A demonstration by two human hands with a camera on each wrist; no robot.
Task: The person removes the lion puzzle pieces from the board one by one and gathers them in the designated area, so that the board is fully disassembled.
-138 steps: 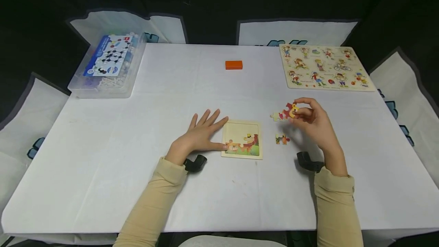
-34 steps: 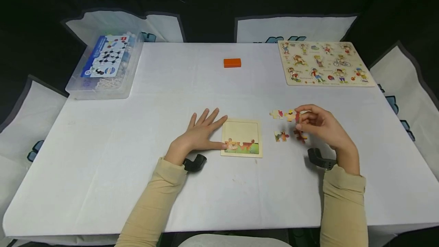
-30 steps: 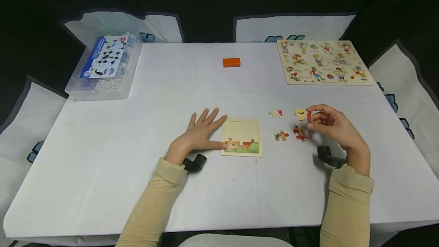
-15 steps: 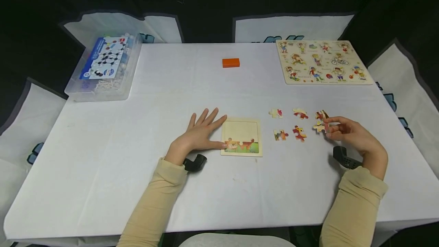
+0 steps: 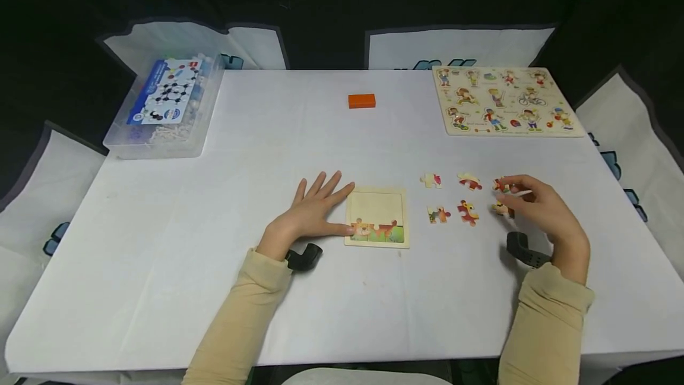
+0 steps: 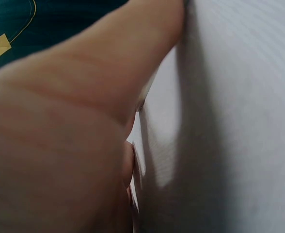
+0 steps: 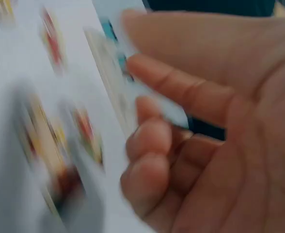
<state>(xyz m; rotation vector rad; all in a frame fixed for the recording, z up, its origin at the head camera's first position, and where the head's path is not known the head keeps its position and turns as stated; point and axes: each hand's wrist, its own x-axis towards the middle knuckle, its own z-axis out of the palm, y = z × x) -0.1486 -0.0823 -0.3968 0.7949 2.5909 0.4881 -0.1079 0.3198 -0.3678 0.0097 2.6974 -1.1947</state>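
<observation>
My left hand [image 5: 310,212] lies spread on the table, its thumb and index finger touching the left side of a small wooden puzzle tray [image 5: 376,202]. Animal picture pieces [image 5: 382,231] line the tray's bottom row. My right hand [image 5: 542,207] is at the right end of the loose pieces, thumb and index finger apart with nothing between them. Just by its fingertips are a red jigsaw piece [image 5: 500,185] and, below the thumb, a yellowish jigsaw piece [image 5: 501,210], partly hidden. The right wrist view is blurred; its fingers [image 7: 150,141] hover over the pieces.
Several loose jigsaw pieces lie between the tray and right hand, among them a red-and-yellow one [image 5: 468,212]. A large picture board [image 5: 507,101] lies back right, an orange block [image 5: 361,101] back centre. A clear plastic box [image 5: 184,146] with a blue-and-white card stands back left.
The right hand has carried pieces rightward, setting them out in two rows, and has let go of the last. The tray's upper bear piece has left it. The left hand stays put.
</observation>
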